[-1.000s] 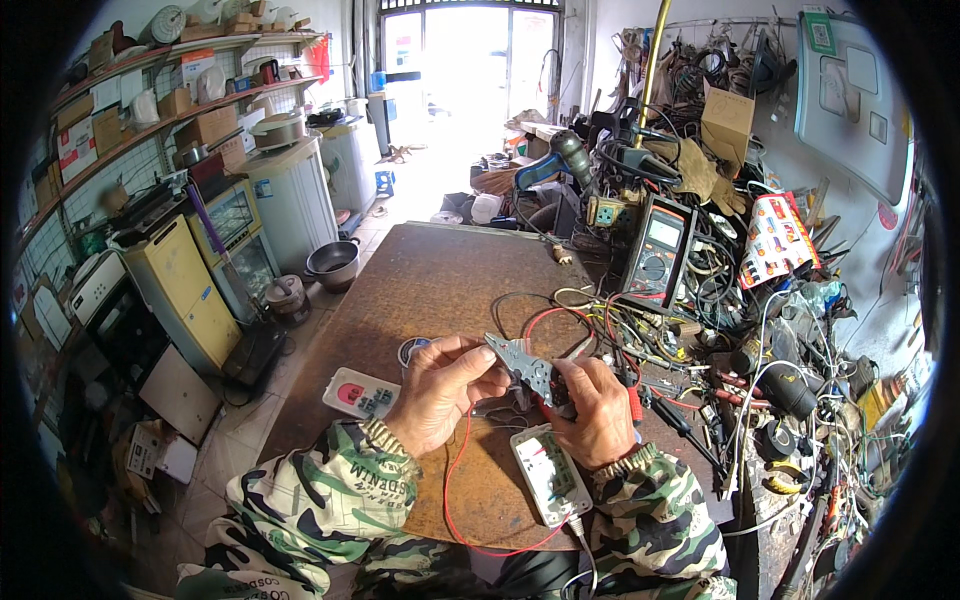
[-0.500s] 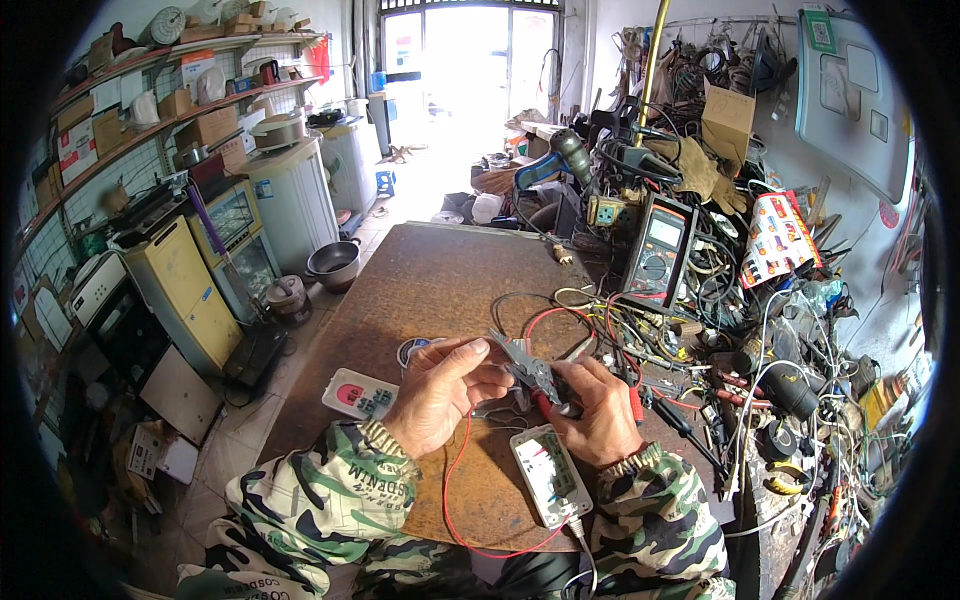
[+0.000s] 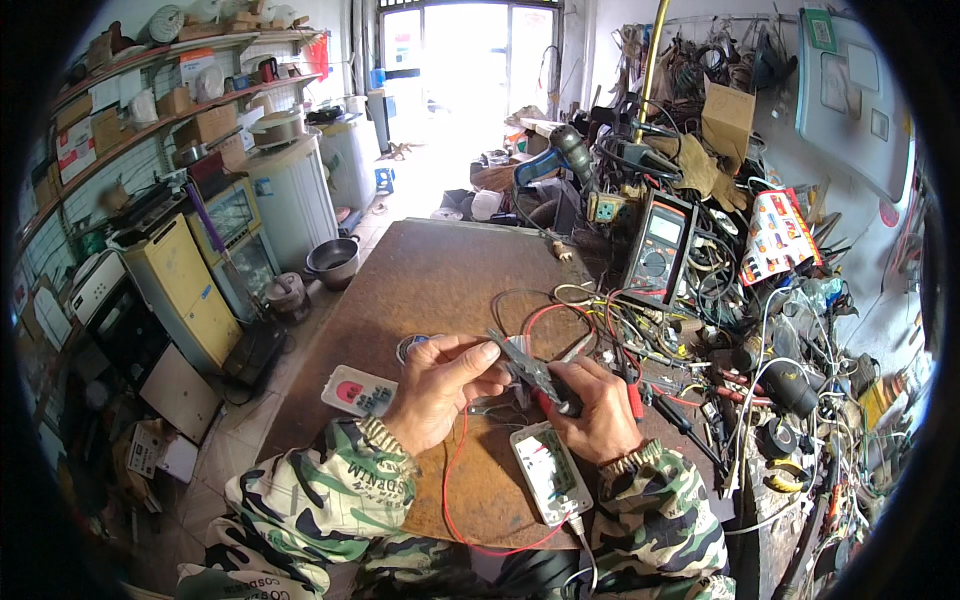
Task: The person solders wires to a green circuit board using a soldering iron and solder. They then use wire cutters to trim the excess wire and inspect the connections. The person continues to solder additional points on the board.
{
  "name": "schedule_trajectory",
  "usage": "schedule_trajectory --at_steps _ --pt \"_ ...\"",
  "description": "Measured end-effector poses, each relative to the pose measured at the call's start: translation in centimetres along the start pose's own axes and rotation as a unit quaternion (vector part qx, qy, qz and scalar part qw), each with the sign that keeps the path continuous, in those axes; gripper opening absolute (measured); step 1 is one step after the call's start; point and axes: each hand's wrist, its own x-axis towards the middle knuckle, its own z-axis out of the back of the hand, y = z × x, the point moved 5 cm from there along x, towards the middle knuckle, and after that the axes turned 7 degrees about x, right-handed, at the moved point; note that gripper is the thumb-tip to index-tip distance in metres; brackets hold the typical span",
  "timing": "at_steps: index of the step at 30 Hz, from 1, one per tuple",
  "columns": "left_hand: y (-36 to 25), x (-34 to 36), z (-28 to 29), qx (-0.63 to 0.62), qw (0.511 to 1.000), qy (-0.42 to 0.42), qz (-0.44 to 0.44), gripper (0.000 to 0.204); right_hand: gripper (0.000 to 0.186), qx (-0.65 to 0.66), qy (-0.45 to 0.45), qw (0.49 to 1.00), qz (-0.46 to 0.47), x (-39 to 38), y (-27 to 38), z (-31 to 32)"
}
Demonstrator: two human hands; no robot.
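Between thumb and fingers my left hand (image 3: 445, 388) pinches the end of a thin red wire (image 3: 447, 500); the tip itself is hard to make out. Wrapped round the red handles of a pair of pliers (image 3: 530, 370) is my right hand (image 3: 598, 410). The pliers' jaws point up and left, close to my left fingertips. Below my right hand lies an open pale plastic case (image 3: 550, 475) with a green circuit board inside and a grey cable at its near end. The red wire loops down toward that end. Left of my left hand sits a pale cover (image 3: 355, 391) with a red patch.
A multimeter (image 3: 660, 245) leans at the right of the brown table (image 3: 440, 270), with red and black leads nearby. Tangled cables, tools and a black-handled screwdriver (image 3: 685, 432) crowd the right side. A pot (image 3: 333, 262) stands on the floor at left.
The pliers have turned slightly in my right hand, and less of their red handle shows. My left hand stays almost in place with the red wire.
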Motion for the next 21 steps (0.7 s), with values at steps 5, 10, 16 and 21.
schedule_trajectory --at_steps 5,10,16,21 --pt "0.07 0.35 0.35 -0.002 1.0 -0.008 -0.018 0.011 0.052 -0.015 0.009 1.0 0.007 0.24 0.06 0.05" --pt "-0.03 0.31 0.5 -0.005 1.0 -0.008 -0.019 0.009 0.052 -0.008 0.015 1.0 0.007 0.13 0.06 0.09" --pt "0.43 0.4 0.97 0.005 1.0 -0.009 -0.025 0.009 0.053 -0.029 0.023 0.999 -0.002 0.08 -0.12 -0.12" --pt "0.35 0.43 0.83 0.01 1.0 -0.007 -0.027 0.009 0.051 -0.038 0.006 0.999 0.016 0.04 -0.24 -0.17"
